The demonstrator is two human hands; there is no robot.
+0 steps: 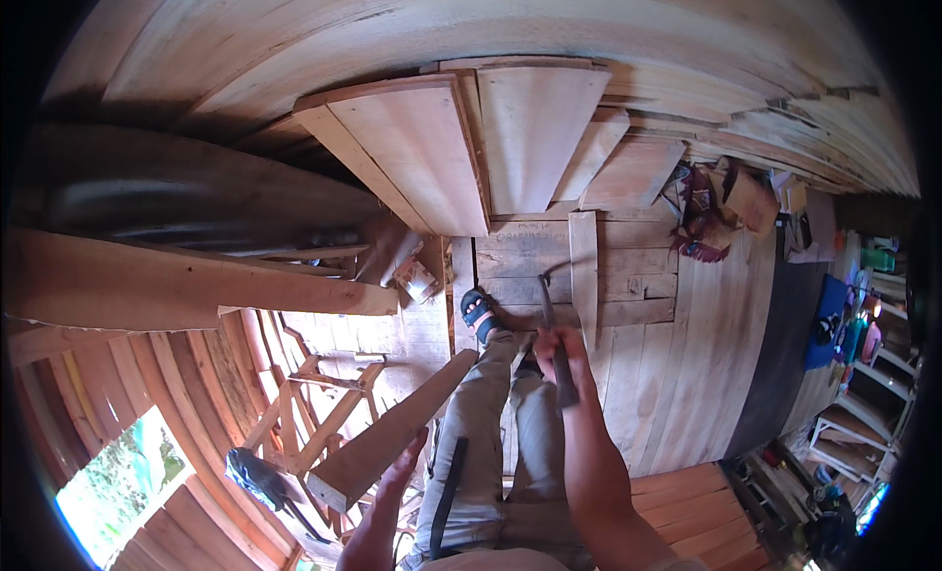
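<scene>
My left hand is at the side of a short, thick wooden beam, which slants up in front of my left leg. Part of that hand is hidden by the beam, and its visible fingers lie along the wood. My right hand is closed around the handle of a hammer. The hammer's dark head points away from me, above the plank floor, and the handle's butt sticks out below my fist. A narrow board lies on the floor just beyond the hammer.
Wide boards lean against the far wall. At the left are a long plank, a wooden stool-like frame and a window opening. A small bucket stands near my sandalled foot. Shelves with clutter line the right side.
</scene>
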